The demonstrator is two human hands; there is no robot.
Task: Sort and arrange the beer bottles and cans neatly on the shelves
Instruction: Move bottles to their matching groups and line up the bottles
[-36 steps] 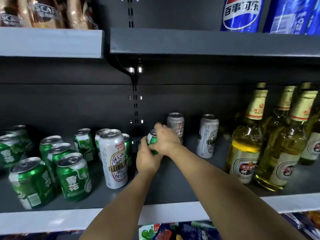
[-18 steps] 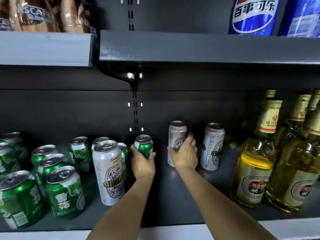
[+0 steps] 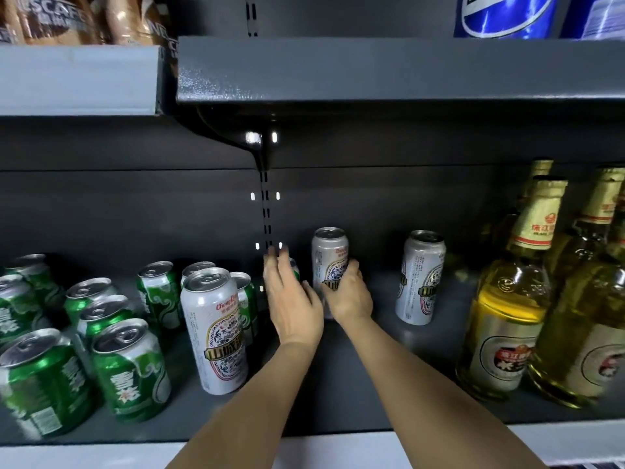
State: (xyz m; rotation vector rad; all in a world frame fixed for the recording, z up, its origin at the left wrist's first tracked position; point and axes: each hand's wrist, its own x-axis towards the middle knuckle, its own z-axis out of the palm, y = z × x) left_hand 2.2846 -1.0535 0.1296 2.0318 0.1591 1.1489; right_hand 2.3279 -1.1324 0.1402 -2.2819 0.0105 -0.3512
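Dark shelf (image 3: 338,384): right hand (image 3: 350,299) grips a silver can (image 3: 329,257); left hand (image 3: 292,299), fingers spread, hides a green can (image 3: 293,265) at nine o'clock. Sliding the silver can could topple that neighbour.

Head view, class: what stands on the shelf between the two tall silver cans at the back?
Nothing: bare dark shelf separates the held can from the free one.

"ChongQing" and "山城" on the tall silver can (image 3: 216,330); "NESCAFE" on brown packs (image 3: 57,18) above.
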